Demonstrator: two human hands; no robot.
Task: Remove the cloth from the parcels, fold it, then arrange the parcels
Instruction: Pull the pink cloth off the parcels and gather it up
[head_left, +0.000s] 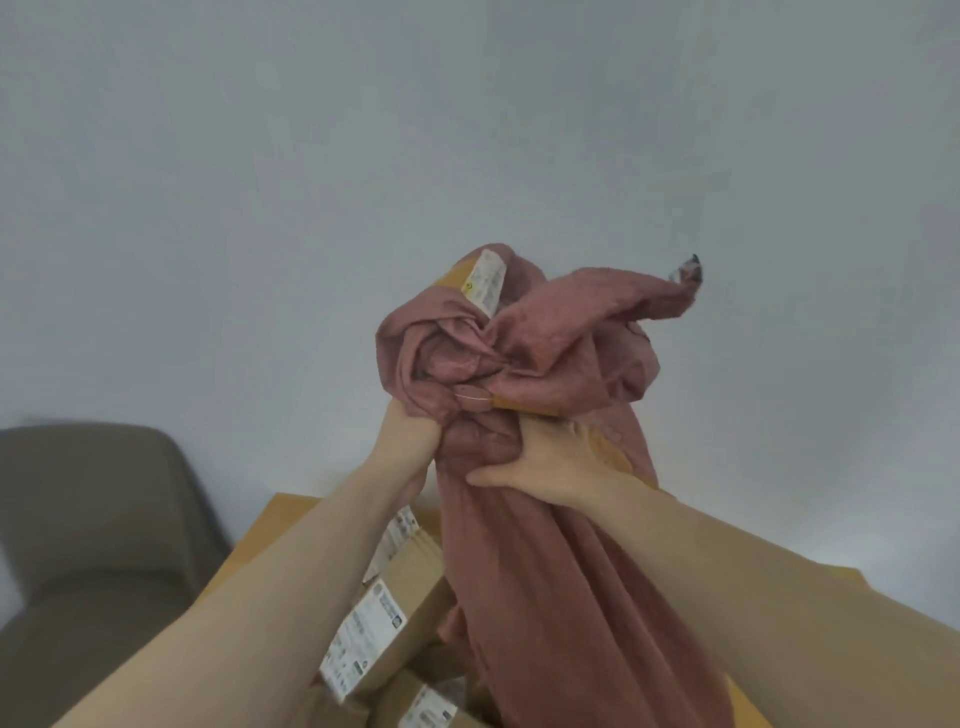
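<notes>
Both grips clamp tight on the bunched pink cloth (545, 364): the left hand (410, 431) fists its lower folds, the right hand (550, 467) curls around the gathered neck. The cloth is lifted above the surface (280, 525), draping onto labelled parcels (395, 613) at its near edge.

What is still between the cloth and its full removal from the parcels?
A parcel is caught in the bunched top of the cloth, which both hands, left and right, grip. More parcels lie below beside the hanging part.

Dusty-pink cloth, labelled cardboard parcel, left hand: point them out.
Dusty-pink cloth (561, 561), head view, hanging folds.
Labelled cardboard parcel (410, 587), head view, brown side.
Left hand (410, 431), head view, knuckles gripping cloth.
</notes>
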